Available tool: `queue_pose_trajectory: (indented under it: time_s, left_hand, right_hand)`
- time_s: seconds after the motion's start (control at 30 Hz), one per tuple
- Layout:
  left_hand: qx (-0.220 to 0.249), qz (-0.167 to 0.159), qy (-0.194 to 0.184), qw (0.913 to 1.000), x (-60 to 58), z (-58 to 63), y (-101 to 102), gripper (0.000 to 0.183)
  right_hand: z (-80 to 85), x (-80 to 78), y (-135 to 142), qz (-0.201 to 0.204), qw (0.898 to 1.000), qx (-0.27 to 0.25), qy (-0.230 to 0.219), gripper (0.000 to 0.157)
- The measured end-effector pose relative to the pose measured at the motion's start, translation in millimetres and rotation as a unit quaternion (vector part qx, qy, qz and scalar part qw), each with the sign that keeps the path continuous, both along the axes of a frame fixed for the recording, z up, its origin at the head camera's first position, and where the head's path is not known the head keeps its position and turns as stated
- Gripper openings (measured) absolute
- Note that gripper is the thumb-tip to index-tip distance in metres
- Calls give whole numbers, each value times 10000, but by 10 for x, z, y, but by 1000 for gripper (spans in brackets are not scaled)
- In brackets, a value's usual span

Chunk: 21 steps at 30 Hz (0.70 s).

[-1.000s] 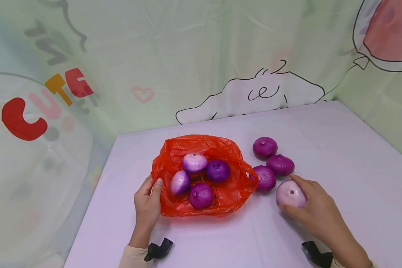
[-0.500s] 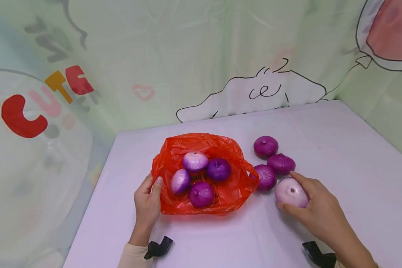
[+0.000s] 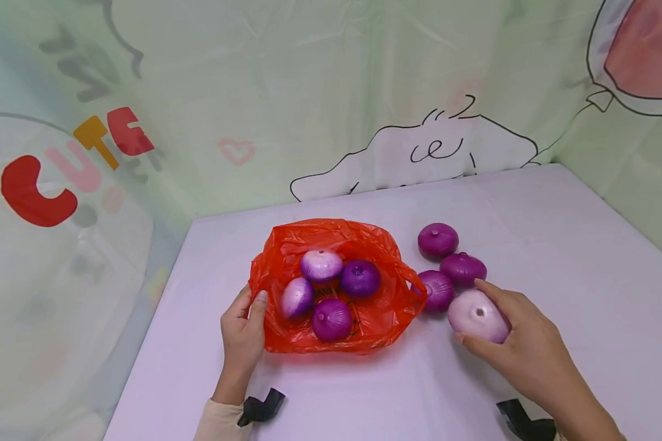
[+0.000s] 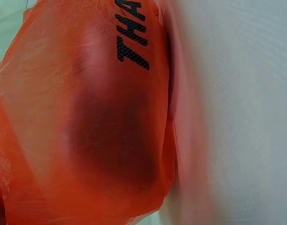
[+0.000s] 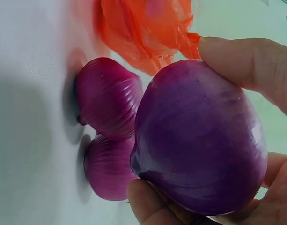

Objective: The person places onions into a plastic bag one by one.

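My right hand (image 3: 521, 343) grips a pale purple onion (image 3: 477, 316) between thumb and fingers. In the right wrist view this onion (image 5: 199, 140) shows a darker purple side and appears held above the table. My left hand (image 3: 244, 337) holds the left edge of an open red plastic bag (image 3: 375, 331), thumb on the near side and the other fingers hidden behind it. Several purple onions lie inside the bag, among them a magenta one (image 3: 331, 320) and a dark one (image 3: 360, 278). Filling much of the left wrist view, the bag's side (image 4: 40, 140) carries black lettering.
Three magenta onions sit close together right of the bag: one at the back (image 3: 437, 241), one in the middle (image 3: 463, 270) and one (image 3: 437, 291) partly behind the bag's handle. The white-covered table (image 3: 364, 398) meets a printed curtain (image 3: 243, 92) at the back and sides.
The onion in my right hand has risen slightly and shifted a little left. My left hand and the bag stay in nearly the same place.
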<state>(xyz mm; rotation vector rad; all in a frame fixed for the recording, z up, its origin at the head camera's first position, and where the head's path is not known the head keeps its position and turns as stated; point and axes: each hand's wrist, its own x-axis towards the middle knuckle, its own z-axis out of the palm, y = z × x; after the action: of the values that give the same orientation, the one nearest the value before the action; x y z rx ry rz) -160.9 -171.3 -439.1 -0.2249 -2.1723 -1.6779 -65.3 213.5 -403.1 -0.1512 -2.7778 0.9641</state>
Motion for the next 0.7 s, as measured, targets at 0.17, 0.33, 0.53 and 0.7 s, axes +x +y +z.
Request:
queue_pose_trajectory:
  time_s: [0.17,0.33,0.53,0.7]
  left_hand:
    - [-4,-4,6,10000,5,7,3,34]
    - [-22,12,-4,10000,9,8,3,34]
    - [9,10,-6,10000,5,8,-2,34]
    - [34,8,-29,10000,9,13,-3,34]
  right_hand:
    - [32,11,-33,76,9998,-39,183,98]
    - [67,18,-66,100,9996,-69,266,98]
    - [123,10,-118,114,9995,-148,249,99]
    - [173,2,-149,191,9989,-205,384,98]
